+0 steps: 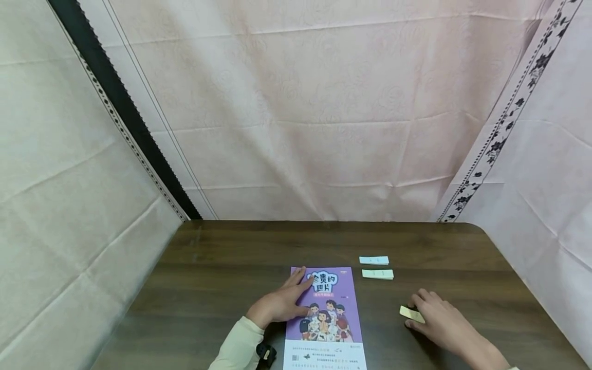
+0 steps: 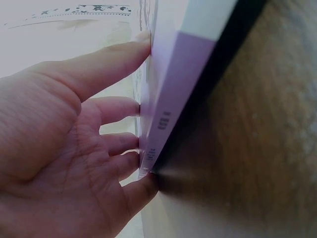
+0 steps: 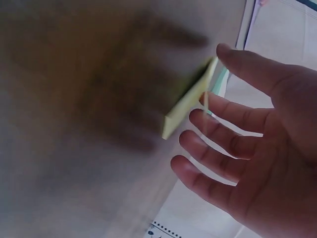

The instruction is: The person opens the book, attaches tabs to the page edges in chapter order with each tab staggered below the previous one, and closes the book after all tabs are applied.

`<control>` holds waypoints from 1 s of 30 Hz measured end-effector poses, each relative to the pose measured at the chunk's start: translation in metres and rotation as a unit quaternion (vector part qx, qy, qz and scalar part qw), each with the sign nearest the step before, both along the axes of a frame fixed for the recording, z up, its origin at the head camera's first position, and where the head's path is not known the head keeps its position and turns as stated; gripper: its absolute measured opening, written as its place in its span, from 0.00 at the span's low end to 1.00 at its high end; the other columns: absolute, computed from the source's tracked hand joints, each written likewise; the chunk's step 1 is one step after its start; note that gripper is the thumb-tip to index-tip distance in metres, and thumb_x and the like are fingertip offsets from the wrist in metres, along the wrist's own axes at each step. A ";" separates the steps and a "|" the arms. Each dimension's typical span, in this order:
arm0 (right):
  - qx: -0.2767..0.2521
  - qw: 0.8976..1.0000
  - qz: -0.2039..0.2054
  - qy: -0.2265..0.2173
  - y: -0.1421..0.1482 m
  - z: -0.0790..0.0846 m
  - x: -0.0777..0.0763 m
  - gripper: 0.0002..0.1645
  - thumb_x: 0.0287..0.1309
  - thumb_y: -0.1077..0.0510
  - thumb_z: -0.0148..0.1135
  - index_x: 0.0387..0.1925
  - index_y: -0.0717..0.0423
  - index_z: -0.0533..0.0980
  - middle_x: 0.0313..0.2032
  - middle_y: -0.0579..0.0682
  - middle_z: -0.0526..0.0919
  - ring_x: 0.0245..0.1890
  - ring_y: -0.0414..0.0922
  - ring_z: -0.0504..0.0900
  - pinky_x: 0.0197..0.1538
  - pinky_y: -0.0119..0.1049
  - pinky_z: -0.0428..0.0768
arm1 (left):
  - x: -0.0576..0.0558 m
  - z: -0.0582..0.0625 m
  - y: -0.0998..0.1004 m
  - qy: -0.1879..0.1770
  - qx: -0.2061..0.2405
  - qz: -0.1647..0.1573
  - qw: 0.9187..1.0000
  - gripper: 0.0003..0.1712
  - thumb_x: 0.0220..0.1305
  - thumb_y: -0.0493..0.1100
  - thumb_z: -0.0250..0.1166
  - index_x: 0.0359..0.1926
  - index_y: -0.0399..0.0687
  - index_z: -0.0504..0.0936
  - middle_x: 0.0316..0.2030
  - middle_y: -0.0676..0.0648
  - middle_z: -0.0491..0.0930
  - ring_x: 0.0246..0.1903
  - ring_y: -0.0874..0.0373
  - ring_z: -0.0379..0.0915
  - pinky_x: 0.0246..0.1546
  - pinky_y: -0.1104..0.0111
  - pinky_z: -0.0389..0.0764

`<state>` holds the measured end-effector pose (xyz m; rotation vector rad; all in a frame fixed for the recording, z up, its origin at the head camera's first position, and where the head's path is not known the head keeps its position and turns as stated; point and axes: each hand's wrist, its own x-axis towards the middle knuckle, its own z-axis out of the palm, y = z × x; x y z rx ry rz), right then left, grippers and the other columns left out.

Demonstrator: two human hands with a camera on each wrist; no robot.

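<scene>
A purple book [image 1: 339,290] with cartoon children on its cover lies on the brown table. My left hand [image 1: 280,303] rests on the book's left part, fingers spread and fairly straight. In the left wrist view the fingertips [image 2: 130,109] touch the cover and the book's spine [image 2: 171,104] faces the camera. To the right, my right hand [image 1: 441,321] is at a small yellow sticky-note pad [image 1: 411,314]. In the right wrist view the thumb and fingers stand apart around the yellow pad [image 3: 190,104], the index fingertip close to it; whether it touches is unclear.
A blue sticky-note pad [image 1: 373,260] and a light green one [image 1: 377,274] lie right of the book's top. A pale cloth [image 1: 324,128] hangs behind the wooden table [image 1: 222,288], with more cloth at both sides. A black device [image 1: 265,353] is on the left wrist.
</scene>
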<state>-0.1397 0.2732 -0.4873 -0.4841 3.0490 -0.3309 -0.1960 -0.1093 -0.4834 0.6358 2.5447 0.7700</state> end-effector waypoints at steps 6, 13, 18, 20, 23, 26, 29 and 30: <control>-0.007 0.999 0.001 0.042 -0.002 -0.010 0.009 0.15 0.55 0.54 0.81 0.37 0.45 0.79 0.36 0.37 0.73 0.34 0.39 0.72 0.30 0.35 0.74 | 0.000 0.000 0.000 -0.001 -0.001 -0.001 1.000 0.45 0.71 0.46 0.70 0.82 0.47 0.59 0.85 0.43 0.40 0.84 0.45 0.32 0.78 0.44 0.54; -0.024 0.998 0.032 0.052 -0.005 -0.014 0.005 0.13 0.56 0.59 0.78 0.36 0.47 0.79 0.34 0.36 0.73 0.33 0.35 0.70 0.31 0.34 0.74 | 0.000 0.000 0.000 -0.002 0.002 -0.001 1.000 0.46 0.71 0.46 0.70 0.82 0.47 0.59 0.85 0.43 0.40 0.84 0.44 0.33 0.78 0.43 0.54; -0.036 0.995 0.043 0.079 -0.011 -0.015 -0.003 0.12 0.52 0.58 0.75 0.34 0.45 0.77 0.33 0.36 0.72 0.29 0.33 0.68 0.29 0.33 0.72 | 0.000 -0.001 0.000 -0.003 0.006 -0.002 1.000 0.46 0.71 0.47 0.70 0.82 0.46 0.59 0.85 0.43 0.40 0.84 0.44 0.34 0.78 0.43 0.55; -0.035 0.994 0.049 0.092 -0.015 -0.013 -0.009 0.12 0.51 0.58 0.74 0.33 0.46 0.77 0.32 0.36 0.72 0.29 0.34 0.68 0.29 0.33 0.71 | -0.001 -0.001 0.000 -0.002 0.008 -0.004 1.000 0.46 0.71 0.47 0.70 0.82 0.46 0.59 0.85 0.43 0.40 0.84 0.44 0.34 0.78 0.43 0.55; -0.022 0.993 0.057 0.103 -0.023 -0.010 -0.020 0.11 0.53 0.58 0.74 0.34 0.47 0.77 0.32 0.38 0.74 0.30 0.36 0.70 0.29 0.34 0.72 | -0.002 -0.001 0.000 0.000 0.011 -0.006 1.000 0.46 0.71 0.47 0.70 0.82 0.46 0.59 0.85 0.42 0.40 0.84 0.44 0.34 0.77 0.43 0.56; -0.008 0.991 0.072 0.114 -0.032 -0.009 -0.034 0.10 0.54 0.58 0.74 0.34 0.48 0.78 0.33 0.40 0.75 0.32 0.39 0.73 0.30 0.36 0.74 | -0.002 0.000 0.000 0.001 0.013 -0.004 1.000 0.46 0.71 0.47 0.70 0.82 0.45 0.59 0.85 0.42 0.40 0.84 0.43 0.33 0.77 0.42 0.56; 0.001 0.987 0.094 0.133 -0.039 -0.010 -0.044 0.10 0.53 0.59 0.74 0.32 0.48 0.77 0.32 0.41 0.76 0.33 0.42 0.75 0.30 0.37 0.76 | -0.002 0.000 0.000 0.000 0.011 -0.002 1.000 0.46 0.71 0.46 0.70 0.82 0.45 0.59 0.85 0.42 0.40 0.84 0.43 0.33 0.77 0.42 0.55; 0.003 0.986 0.101 0.136 -0.042 -0.010 -0.047 0.11 0.52 0.60 0.74 0.32 0.49 0.77 0.32 0.41 0.76 0.33 0.43 0.76 0.30 0.38 0.76 | -0.001 0.000 0.000 -0.002 0.009 -0.002 1.000 0.46 0.71 0.46 0.70 0.82 0.46 0.59 0.85 0.42 0.39 0.84 0.44 0.33 0.77 0.42 0.55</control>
